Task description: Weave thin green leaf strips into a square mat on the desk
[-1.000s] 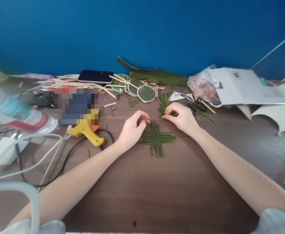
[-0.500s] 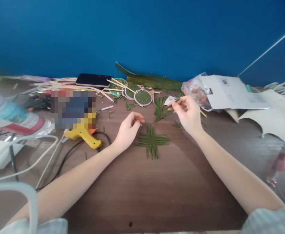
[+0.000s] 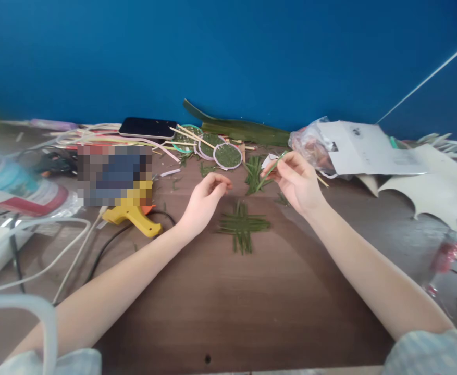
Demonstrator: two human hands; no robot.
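Note:
A narrow green leaf strip [image 3: 268, 174] is pinched between the thumb and fingers of my right hand [image 3: 300, 182], raised above the far part of the table. Just beyond and left of that hand lies a loose pile of leaf strips [image 3: 252, 174]. My left hand [image 3: 205, 203] hovers left of the middle, its fingers curled in toward the thumb and nothing visible in them. Below and between the hands, a woven cross of green leaf strips [image 3: 244, 225] lies flat on the table, touched by neither hand.
Behind are round green-filled hoops [image 3: 227, 156] with thin sticks, a phone [image 3: 147, 128] and a long leaf [image 3: 247, 131]. A yellow glue gun [image 3: 136, 216] and cables lie left, near a plastic bottle [image 3: 25, 185]. White cut card [image 3: 377, 151] and a plastic bag [image 3: 312, 143] are on the right.
My right hand has turned slightly, and the strip in it now slants down to the left, more plainly visible. The left hand has barely moved. The woven cross lies as before.

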